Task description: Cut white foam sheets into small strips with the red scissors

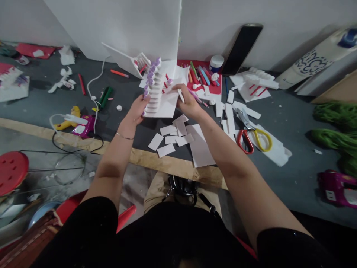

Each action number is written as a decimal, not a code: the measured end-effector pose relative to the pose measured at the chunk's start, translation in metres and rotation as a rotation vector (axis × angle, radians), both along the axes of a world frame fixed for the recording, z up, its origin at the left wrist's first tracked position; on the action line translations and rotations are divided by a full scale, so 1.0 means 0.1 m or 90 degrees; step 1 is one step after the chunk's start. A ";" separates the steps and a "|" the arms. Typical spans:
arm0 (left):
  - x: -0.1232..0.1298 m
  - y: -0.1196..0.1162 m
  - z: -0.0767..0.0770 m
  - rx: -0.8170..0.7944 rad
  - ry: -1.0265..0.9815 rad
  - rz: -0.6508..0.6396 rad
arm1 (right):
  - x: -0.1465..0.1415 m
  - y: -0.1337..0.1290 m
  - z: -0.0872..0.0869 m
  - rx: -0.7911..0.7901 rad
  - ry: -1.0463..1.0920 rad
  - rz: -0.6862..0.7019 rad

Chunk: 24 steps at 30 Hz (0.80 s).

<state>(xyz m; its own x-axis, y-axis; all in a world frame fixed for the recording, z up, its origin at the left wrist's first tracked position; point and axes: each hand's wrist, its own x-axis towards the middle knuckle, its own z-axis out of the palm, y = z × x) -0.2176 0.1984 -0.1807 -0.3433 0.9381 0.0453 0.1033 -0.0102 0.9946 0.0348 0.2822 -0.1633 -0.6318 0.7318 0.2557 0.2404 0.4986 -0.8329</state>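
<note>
My left hand point(138, 108) grips the lower left edge of a white foam-board model point(167, 102). Purple, rolled-looking pieces point(150, 78) line the model's left side, beside a row of white ridges. Short red sticks point(164, 87) stand on its flat part, close to one more purple piece. Held between the fingers of my right hand point(189, 103) is a small white strip point(181, 95), just right of the model; whether the index fingertip touches the board I cannot tell. Cut white rectangles point(166, 150) lie scattered below both hands, next to a larger white sheet point(199, 145).
Scissors point(253, 139) with red and yellow handles lie right of my forearm. Coloured sticks point(202, 76) rest on a red sheet behind. A dark phone point(242, 48) leans on the wall near a white bottle point(315, 59). A glue gun point(71, 121) with a cord sits left.
</note>
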 end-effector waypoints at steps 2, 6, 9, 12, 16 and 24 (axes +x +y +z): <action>-0.05 0.01 -0.06 -0.015 0.032 0.008 | 0.20 -0.05 0.06 0.057 -0.034 -0.009; -0.23 0.05 -0.16 -0.031 0.153 0.092 | 0.88 -0.24 0.06 0.131 -0.172 -0.052; -0.33 0.07 -0.18 -0.043 0.204 0.140 | 1.36 -0.47 -0.03 0.154 -0.287 -0.057; -0.38 -0.01 -0.12 -0.034 0.187 0.166 | 1.63 -0.72 -0.07 0.175 -0.338 -0.051; -0.41 -0.25 0.06 -0.044 0.154 0.227 | 1.71 -1.07 -0.04 0.222 -0.358 -0.069; -0.24 -0.47 0.29 -0.219 0.294 0.380 | 1.67 -1.51 -0.12 0.240 -0.399 -0.057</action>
